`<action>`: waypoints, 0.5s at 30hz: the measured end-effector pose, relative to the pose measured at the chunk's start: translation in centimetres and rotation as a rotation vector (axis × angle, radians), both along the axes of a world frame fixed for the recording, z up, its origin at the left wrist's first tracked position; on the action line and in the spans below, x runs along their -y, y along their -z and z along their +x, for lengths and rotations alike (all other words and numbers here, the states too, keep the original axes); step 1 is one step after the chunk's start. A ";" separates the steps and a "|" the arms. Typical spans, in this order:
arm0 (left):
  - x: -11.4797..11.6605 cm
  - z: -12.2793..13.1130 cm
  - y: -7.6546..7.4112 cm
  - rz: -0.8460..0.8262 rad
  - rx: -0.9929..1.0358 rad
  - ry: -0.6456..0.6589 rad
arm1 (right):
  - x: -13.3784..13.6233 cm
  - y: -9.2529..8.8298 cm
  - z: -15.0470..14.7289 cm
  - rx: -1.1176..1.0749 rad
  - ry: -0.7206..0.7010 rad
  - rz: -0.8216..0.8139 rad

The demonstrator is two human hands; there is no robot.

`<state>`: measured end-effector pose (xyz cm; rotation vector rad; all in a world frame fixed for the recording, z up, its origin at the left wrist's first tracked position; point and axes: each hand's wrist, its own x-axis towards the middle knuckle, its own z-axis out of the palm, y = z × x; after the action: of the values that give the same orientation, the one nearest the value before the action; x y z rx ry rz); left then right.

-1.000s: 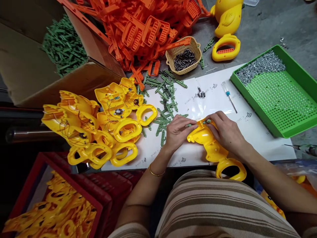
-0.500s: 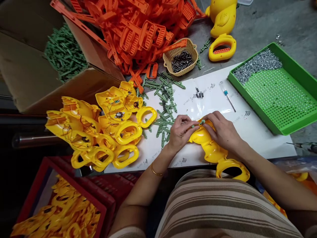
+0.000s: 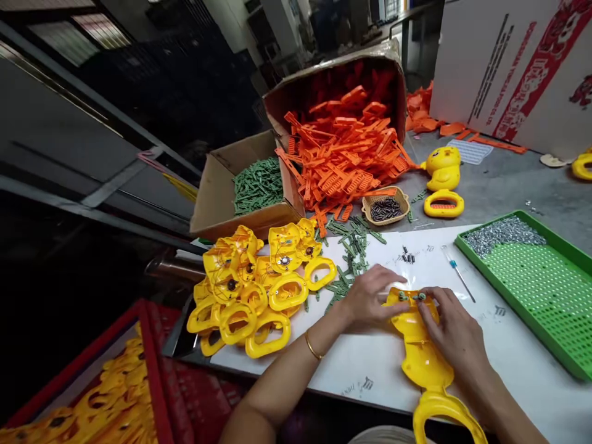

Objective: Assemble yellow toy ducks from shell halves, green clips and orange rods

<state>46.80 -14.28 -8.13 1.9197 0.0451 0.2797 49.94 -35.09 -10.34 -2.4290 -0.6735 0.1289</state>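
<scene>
A yellow plastic toy shell (image 3: 419, 351) with a ring handle lies on the white sheet (image 3: 383, 364) in front of me. My left hand (image 3: 370, 299) grips its upper left edge, fingers curled against it. My right hand (image 3: 456, 336) rests on the shell's right side, with fingertips pinching a small green piece (image 3: 411, 296) at the top of the shell. Loose green plastic pieces (image 3: 351, 259) lie just beyond my left hand.
A heap of yellow shells (image 3: 259, 280) lies at the left. Behind are a box of green pieces (image 3: 256, 185), orange parts (image 3: 346, 154), a small basket (image 3: 386, 206) and a yellow duck toy (image 3: 441, 169). A green tray of screws (image 3: 531, 271) stands right; a red crate (image 3: 139, 382) sits below left.
The camera has tilted up, showing the far boxes and room. Both hands stay on the yellow shell, still working the small green piece at its top.
</scene>
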 end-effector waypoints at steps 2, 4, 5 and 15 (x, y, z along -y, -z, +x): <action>-2.6 2.6 -1.2 -0.315 -0.063 -0.334 | 0.1 -0.1 0.3 0.031 0.024 -0.018; -5.8 6.1 -2.2 -0.421 -0.079 -0.515 | 0.3 -0.1 0.5 0.048 0.026 0.001; -7.4 7.9 -2.6 -0.481 -0.108 -0.577 | 0.4 0.0 0.6 0.060 0.029 0.027; -15.0 15.9 -4.4 -0.672 -0.263 -0.901 | 3.0 0.6 0.7 -0.033 0.016 0.214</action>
<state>62.67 0.75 -3.73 1.1478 1.0597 0.5227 50.67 -38.06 -10.90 -2.2221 -0.6195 0.0855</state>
